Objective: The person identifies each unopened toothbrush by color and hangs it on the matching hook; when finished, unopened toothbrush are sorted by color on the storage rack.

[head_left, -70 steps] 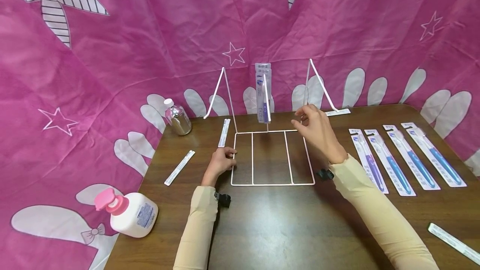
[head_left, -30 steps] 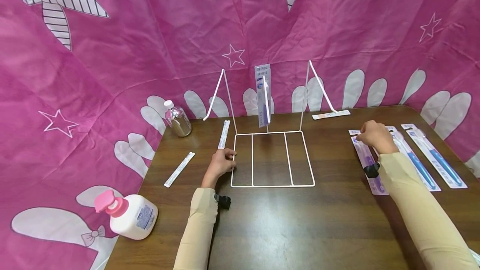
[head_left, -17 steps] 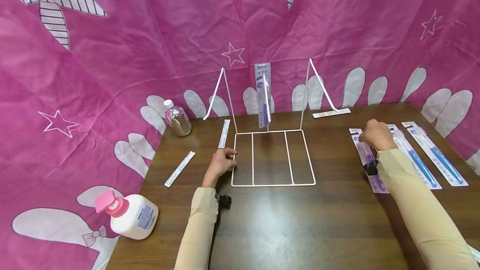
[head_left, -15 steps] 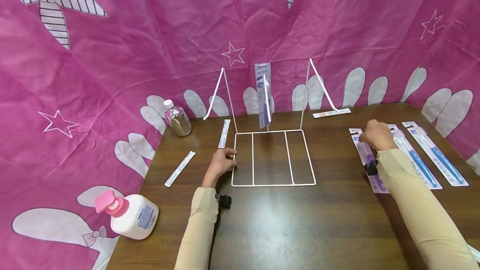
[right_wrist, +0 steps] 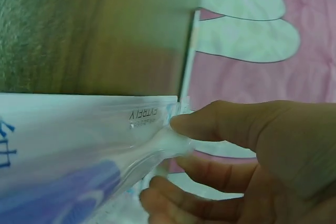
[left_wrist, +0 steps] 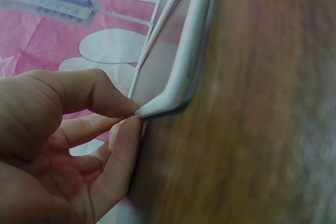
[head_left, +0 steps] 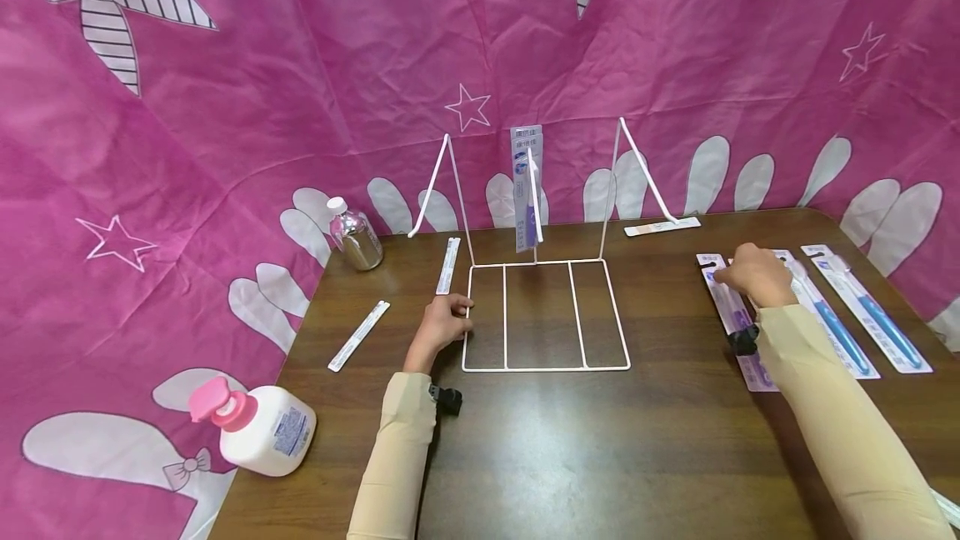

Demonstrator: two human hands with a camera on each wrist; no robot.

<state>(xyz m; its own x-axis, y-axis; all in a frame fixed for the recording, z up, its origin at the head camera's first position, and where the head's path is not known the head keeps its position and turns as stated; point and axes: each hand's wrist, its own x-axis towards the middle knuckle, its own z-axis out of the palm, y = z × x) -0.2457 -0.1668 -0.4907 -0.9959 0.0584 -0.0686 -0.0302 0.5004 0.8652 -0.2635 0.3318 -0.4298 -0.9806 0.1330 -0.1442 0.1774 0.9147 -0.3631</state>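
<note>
In the head view, the left hand [head_left: 442, 322] is near the middle of the frame. It pinches the left side of a white wire rack [head_left: 547, 370] that stands on the brown table [head_left: 555, 457]. A bunch of toothbrush packs [head_left: 522, 198] hangs on the rack's middle arm, a bit above the middle of the frame. Over on the right, the right hand [head_left: 756, 275] is on the top part of a purple toothbrush pack [head_left: 726, 300] that lies on the table. Two blue toothbrush packs [head_left: 870, 307] lie just beside it, at the far right. A shiny bottle with a white cap [head_left: 358, 242] is left of the rack, and a white soap bottle with a pink pump [head_left: 268, 432] is at the lower left.

In the left wrist view, the thumb and pointing finger meet on the white wire, a little left of the middle. One hanging pack shows in the upper left.

In the right wrist view, the purple pack fills the lower left. The thumb and pointing finger pinch it by the brush end, near the middle. The other fingers are bent below.
</note>
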